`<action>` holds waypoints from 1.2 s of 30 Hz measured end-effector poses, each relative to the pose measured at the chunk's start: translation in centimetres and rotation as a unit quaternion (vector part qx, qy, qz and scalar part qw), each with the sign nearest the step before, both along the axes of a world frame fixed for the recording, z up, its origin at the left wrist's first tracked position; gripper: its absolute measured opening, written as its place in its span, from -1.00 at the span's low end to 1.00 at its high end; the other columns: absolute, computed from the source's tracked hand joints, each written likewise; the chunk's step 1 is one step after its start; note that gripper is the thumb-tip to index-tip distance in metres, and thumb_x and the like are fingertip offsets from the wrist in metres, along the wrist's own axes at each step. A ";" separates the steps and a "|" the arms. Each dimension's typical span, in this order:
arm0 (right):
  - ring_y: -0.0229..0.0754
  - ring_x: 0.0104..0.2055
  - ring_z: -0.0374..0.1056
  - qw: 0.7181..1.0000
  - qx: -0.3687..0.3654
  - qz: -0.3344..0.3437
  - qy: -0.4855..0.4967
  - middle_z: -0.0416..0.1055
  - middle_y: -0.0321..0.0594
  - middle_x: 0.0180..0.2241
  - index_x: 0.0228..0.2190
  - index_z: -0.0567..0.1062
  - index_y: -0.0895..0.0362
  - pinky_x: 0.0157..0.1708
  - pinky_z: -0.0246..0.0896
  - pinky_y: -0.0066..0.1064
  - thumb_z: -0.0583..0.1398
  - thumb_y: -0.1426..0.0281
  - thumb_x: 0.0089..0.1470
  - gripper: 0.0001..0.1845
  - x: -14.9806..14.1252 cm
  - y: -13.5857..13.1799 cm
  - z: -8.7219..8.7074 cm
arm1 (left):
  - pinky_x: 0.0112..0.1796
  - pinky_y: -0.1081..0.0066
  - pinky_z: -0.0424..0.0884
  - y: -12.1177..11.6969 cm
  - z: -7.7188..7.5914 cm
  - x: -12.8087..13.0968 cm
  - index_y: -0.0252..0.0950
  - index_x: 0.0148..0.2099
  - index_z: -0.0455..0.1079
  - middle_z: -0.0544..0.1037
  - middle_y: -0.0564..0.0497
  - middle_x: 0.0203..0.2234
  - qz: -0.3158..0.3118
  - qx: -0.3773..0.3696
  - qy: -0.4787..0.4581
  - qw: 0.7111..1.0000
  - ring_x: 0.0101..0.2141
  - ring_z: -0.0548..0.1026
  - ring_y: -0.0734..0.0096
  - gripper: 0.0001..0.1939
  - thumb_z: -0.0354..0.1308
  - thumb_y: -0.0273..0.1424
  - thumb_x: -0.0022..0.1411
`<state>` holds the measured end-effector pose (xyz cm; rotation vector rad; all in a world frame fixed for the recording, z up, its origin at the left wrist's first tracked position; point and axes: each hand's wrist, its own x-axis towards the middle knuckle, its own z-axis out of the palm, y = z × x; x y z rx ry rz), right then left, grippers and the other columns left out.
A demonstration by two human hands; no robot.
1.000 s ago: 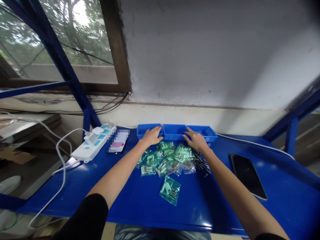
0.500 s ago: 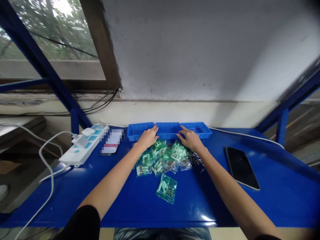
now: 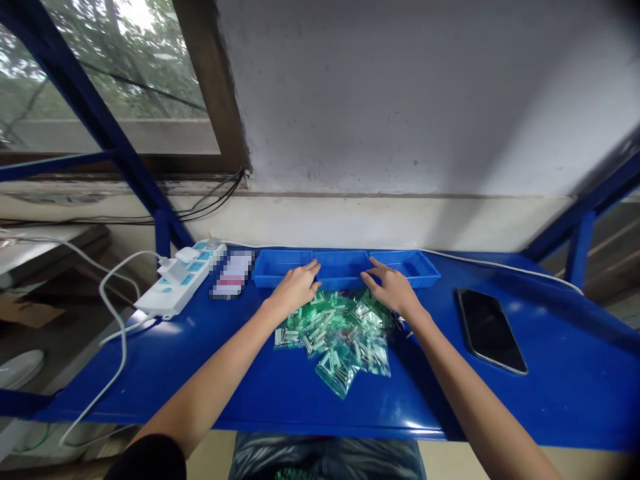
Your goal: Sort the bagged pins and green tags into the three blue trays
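Observation:
Three blue plastic bins stand side by side near the wall: a left bin [image 3: 271, 267], a middle bin [image 3: 342, 265] and a right bin [image 3: 415, 267]. My left hand [image 3: 296, 288] grips the rims where the left and middle bins meet, its thumb by the middle bin's front wall. My right hand [image 3: 393, 285] does likewise where the middle and right bins meet. Right in front of the bins lies a heap of small clear and green bags [image 3: 325, 323] with white plugs and screws inside. One such bag [image 3: 337, 370] lies at the heap's near edge. Loose dark metal pieces are partly hidden by my right hand.
A white power strip [image 3: 183, 280] with plugs and cables lies on the blue table [image 3: 240, 393] at left, beside a blurred-out phone [image 3: 233, 275]. A dark phone [image 3: 491, 330] lies at right. Blue frame posts slant up on both sides.
Both hands and the bins have come slightly nearer to me. The bags have shifted forward with them, and the heap now touches the bag that lay apart. The camera view has shifted a little.

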<state>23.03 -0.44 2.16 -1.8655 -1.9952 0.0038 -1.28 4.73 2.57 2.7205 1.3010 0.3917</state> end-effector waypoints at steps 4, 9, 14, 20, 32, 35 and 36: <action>0.02 -0.08 0.41 1.000 0.012 -0.012 0.000 0.23 -0.17 0.13 -0.21 0.53 0.06 -0.09 0.29 -0.21 -0.02 0.13 0.16 -0.57 -0.4 -1.0 -0.3 | 0.05 0.16 0.30 -0.7 -0.2 -0.3 -0.33 0.25 0.09 0.13 -0.11 0.22 0.003 -0.001 -0.006 1.000 0.09 0.30 0.11 -0.47 -0.06 -0.32 0.25; 0.02 -0.04 0.37 0.999 0.031 -0.008 -0.005 0.21 -0.16 0.14 -0.17 0.51 0.07 -0.05 0.26 -0.19 0.02 0.16 0.14 -0.61 -0.3 -0.1 -0.6 | 0.10 0.21 0.23 0.9 -0.1 -0.1 -0.30 0.24 0.12 0.14 -0.07 0.21 0.003 0.002 -0.017 1.000 0.12 0.27 0.17 -0.48 -0.05 -0.35 0.24; 0.00 -0.07 0.40 0.999 0.039 -0.002 -0.002 0.25 -0.17 0.12 -0.19 0.53 0.06 -0.07 0.28 -0.23 0.05 0.17 0.12 -0.63 0.3 1.2 -0.7 | 0.09 0.22 0.25 1.7 0.3 0.3 -0.33 0.23 0.15 0.17 -0.08 0.20 0.002 0.003 -0.014 1.000 0.11 0.28 0.16 -0.48 -0.03 -0.34 0.23; 0.00 -0.08 0.41 0.999 0.041 -0.002 0.015 0.26 -0.19 0.11 -0.19 0.53 0.06 -0.09 0.29 -0.23 0.06 0.16 0.10 -0.63 0.7 0.6 -0.9 | 0.04 0.17 0.29 0.5 0.2 0.4 -0.31 0.24 0.12 0.15 -0.09 0.21 0.019 0.002 -0.005 1.000 0.09 0.31 0.10 -0.47 -0.04 -0.32 0.23; -0.02 0.04 0.29 0.987 0.138 0.033 0.070 0.42 -0.12 -0.05 -0.21 0.52 0.09 0.04 0.18 -0.20 0.05 0.20 0.13 -0.66 1.2 -0.4 -1.0 | 0.08 0.08 0.14 -2.0 1.9 -0.9 -0.16 0.16 0.20 0.22 -0.08 0.17 0.008 0.078 -0.076 0.994 0.13 0.21 0.09 -0.58 -0.01 -0.29 0.27; 0.00 0.03 0.26 0.980 0.174 0.008 0.096 0.44 -0.10 -0.14 -0.21 0.50 0.09 0.05 0.13 -0.13 0.02 0.20 0.14 -0.65 0.9 -1.1 0.0 | -0.06 0.27 0.29 -3.2 1.7 -2.7 -0.20 -0.03 0.35 0.46 -0.05 -0.11 0.014 0.072 -0.172 0.982 -0.10 0.41 0.28 -0.74 -0.08 -0.35 0.30; 0.00 -0.01 0.29 0.977 0.180 0.009 0.115 0.45 -0.10 -0.18 -0.22 0.51 0.08 0.02 0.16 -0.13 0.02 0.20 0.14 -0.66 0.3 -1.7 0.6 | -0.15 0.34 0.33 -3.3 1.6 -3.4 -0.22 -0.10 0.38 0.50 -0.03 -0.22 0.016 0.045 -0.183 0.982 -0.20 0.45 0.33 -0.75 -0.09 -0.36 0.30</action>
